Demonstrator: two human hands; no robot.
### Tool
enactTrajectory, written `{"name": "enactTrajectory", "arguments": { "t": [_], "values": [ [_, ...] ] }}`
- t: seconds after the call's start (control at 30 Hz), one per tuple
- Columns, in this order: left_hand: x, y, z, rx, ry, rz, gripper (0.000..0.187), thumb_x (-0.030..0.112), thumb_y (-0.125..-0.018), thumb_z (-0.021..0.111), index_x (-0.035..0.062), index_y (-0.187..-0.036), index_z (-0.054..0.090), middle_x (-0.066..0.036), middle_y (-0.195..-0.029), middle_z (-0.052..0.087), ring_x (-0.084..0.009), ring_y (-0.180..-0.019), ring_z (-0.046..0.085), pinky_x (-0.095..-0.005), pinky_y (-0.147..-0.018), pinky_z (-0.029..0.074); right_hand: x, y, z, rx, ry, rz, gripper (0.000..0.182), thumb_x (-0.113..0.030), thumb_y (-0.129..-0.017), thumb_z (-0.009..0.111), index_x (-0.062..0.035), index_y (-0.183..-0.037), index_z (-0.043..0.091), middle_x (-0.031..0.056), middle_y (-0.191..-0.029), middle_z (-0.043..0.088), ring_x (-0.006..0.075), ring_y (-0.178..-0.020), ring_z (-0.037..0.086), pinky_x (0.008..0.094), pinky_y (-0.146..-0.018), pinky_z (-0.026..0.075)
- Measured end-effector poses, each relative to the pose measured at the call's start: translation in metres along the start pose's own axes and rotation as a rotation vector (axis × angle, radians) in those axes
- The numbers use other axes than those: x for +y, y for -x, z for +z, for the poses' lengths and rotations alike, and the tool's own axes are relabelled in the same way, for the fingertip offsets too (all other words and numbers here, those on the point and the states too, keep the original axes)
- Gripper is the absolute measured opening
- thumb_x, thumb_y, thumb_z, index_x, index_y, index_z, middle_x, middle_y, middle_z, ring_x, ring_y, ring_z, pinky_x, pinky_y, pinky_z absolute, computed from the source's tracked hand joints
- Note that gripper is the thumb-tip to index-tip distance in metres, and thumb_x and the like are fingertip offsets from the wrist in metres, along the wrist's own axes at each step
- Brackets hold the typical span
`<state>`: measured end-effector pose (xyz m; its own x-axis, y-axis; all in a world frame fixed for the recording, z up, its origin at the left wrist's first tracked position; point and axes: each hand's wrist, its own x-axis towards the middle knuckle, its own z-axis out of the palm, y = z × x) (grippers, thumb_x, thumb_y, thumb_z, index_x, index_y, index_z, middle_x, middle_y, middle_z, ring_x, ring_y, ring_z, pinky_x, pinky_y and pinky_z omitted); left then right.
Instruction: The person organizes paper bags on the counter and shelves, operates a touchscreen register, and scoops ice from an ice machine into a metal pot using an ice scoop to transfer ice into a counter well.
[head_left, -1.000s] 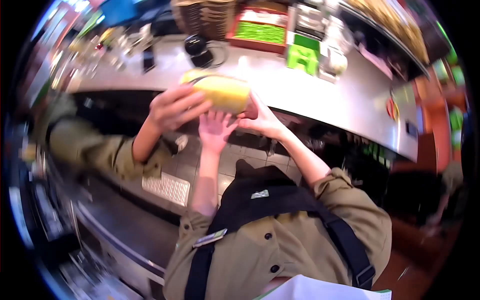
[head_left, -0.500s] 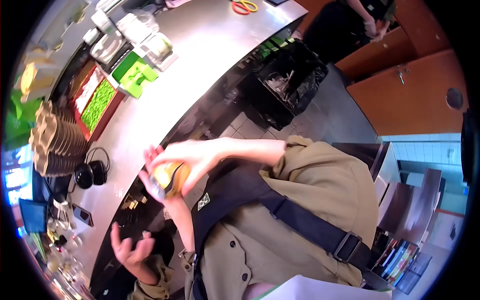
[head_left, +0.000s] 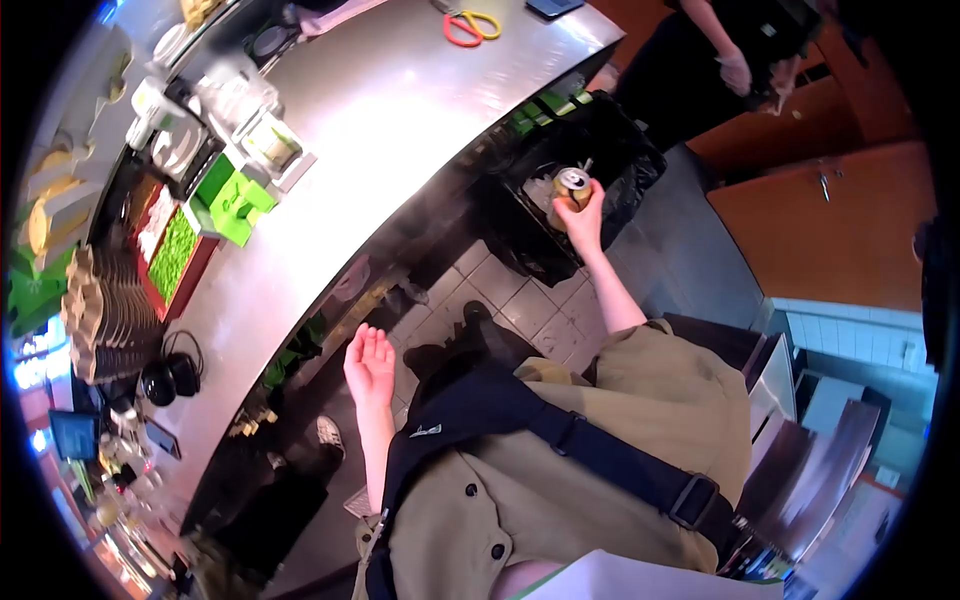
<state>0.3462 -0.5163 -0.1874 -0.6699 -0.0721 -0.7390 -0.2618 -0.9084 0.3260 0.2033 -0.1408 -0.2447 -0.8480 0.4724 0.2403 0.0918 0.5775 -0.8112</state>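
Observation:
An opened drink can (head_left: 571,190), gold with dark markings, is gripped in my right hand (head_left: 583,222). Its top faces up, and it is over the black-lined trash bin (head_left: 632,170). Some light-coloured waste shows inside the bin beside the can. Palm up, my left hand (head_left: 371,366) is held in front of my apron (head_left: 480,400), holding nothing, its fingers stretched out and slightly bent. The metal counter (head_left: 340,190) runs along the left of both hands.
On the counter are red-and-yellow scissors (head_left: 467,27), a red tray of chopped greens (head_left: 175,255), a green box (head_left: 230,200), stacked cardboard carriers (head_left: 110,315) and a phone (head_left: 162,438). A co-worker's gloved hand (head_left: 735,73) is beyond the bin, near an orange cabinet (head_left: 830,220).
My right hand has carried the can from in front of my body over to the bin. My left hand has come away from it. Another person's hand at lower left has gone from view.

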Motion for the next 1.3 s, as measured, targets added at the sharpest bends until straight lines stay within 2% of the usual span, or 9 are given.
{"name": "enactTrajectory", "arguments": {
  "t": [0.17,0.27,0.3,0.33,0.57,0.73,0.9,1.03,1.3],
  "values": [
    [-0.010,0.022,0.010,-0.022,-0.134,0.038,0.021,0.017,-0.082,0.047,0.0036,-0.098,0.050,-0.007,-0.086,0.055,-0.0165,-0.082,0.053,-0.0260,-0.071,0.043,0.043,-0.059,0.008,0.065,0.392,-0.177,0.076,-0.033,-0.051,0.075,0.0021,-0.108,0.038,0.0175,-0.103,0.045,0.0319,-0.096,0.045,0.0361,-0.083,0.037],
    [-0.007,0.032,-0.024,0.194,-0.124,0.207,0.021,0.021,-0.079,0.051,0.0043,-0.092,0.055,-0.007,-0.081,0.058,-0.0152,-0.073,0.055,-0.0248,-0.066,0.045,0.013,-0.054,0.027,-0.591,0.804,0.382,0.078,-0.037,-0.055,0.071,0.0000,-0.114,0.036,0.0176,-0.112,0.043,0.0319,-0.104,0.042,0.0374,-0.085,0.038],
    [-0.006,0.035,-0.039,0.241,-0.043,0.245,0.021,0.021,-0.077,0.052,0.0051,-0.091,0.055,-0.007,-0.081,0.058,-0.0148,-0.074,0.055,-0.0241,-0.065,0.045,0.062,-0.050,0.064,-0.867,0.632,0.210,0.050,-0.033,-0.058,0.070,0.0007,-0.092,0.054,0.0169,-0.086,0.058,0.0286,-0.082,0.056,0.0362,-0.072,0.045],
    [-0.005,0.041,-0.045,0.251,-0.015,0.296,0.020,0.021,-0.077,0.052,0.0060,-0.091,0.055,-0.007,-0.082,0.058,-0.0150,-0.075,0.055,-0.0250,-0.066,0.044,0.087,-0.024,0.098,-0.864,0.463,-0.069,0.056,-0.019,-0.066,0.063,0.0015,-0.113,0.041,0.0193,-0.116,0.043,0.0307,-0.100,0.048,0.0372,-0.082,0.040],
    [-0.007,0.072,-0.087,0.228,0.142,0.324,0.020,0.021,-0.081,0.047,0.0063,-0.093,0.054,-0.004,-0.085,0.057,-0.0145,-0.080,0.054,-0.0251,-0.070,0.043,-0.117,0.208,0.177,-1.809,-0.014,-0.506,0.046,-0.026,-0.069,0.061,0.0003,-0.105,0.049,0.0161,-0.091,0.058,0.0247,-0.084,0.057,0.0320,-0.072,0.045],
    [0.025,0.090,-0.156,-0.094,0.182,0.429,0.017,0.021,-0.082,0.046,0.0083,-0.091,0.054,-0.002,-0.082,0.057,-0.0119,-0.079,0.054,-0.0235,-0.068,0.043,-0.139,0.311,0.218,-1.962,-0.138,-0.710,0.035,-0.026,-0.070,0.062,0.0003,-0.092,0.055,0.0118,-0.074,0.059,0.0194,-0.063,0.057,0.0297,-0.059,0.046],
    [0.090,0.161,-0.238,0.229,0.282,0.615,0.019,0.019,-0.080,0.048,0.0060,-0.094,0.053,-0.005,-0.084,0.057,-0.0146,-0.080,0.055,-0.0241,-0.069,0.043,-0.209,0.411,0.238,-2.221,0.112,-0.405,0.038,-0.026,-0.074,0.060,0.0024,-0.098,0.053,0.0094,-0.078,0.059,0.0131,-0.067,0.057,0.0279,-0.061,0.046],
    [0.137,0.205,-0.297,0.420,0.338,0.772,0.018,0.017,-0.080,0.047,0.0056,-0.093,0.053,-0.006,-0.083,0.057,-0.0148,-0.078,0.054,-0.0232,-0.067,0.041,-0.307,0.470,0.245,-2.203,0.042,-0.926,0.038,-0.027,-0.075,0.058,0.0012,-0.101,0.052,0.0080,-0.080,0.060,0.0137,-0.074,0.057,0.0266,-0.065,0.045],
    [0.199,0.203,-0.328,0.394,0.305,0.910,0.017,0.015,-0.081,0.046,0.0054,-0.093,0.053,-0.005,-0.082,0.057,-0.0136,-0.076,0.054,-0.0227,-0.066,0.041,-0.444,0.470,0.265,-2.388,-0.093,-0.512,0.035,-0.022,-0.080,0.054,0.0002,-0.107,0.048,0.0071,-0.093,0.057,0.0120,-0.081,0.055,0.0230,-0.072,0.042]
  ]
}}
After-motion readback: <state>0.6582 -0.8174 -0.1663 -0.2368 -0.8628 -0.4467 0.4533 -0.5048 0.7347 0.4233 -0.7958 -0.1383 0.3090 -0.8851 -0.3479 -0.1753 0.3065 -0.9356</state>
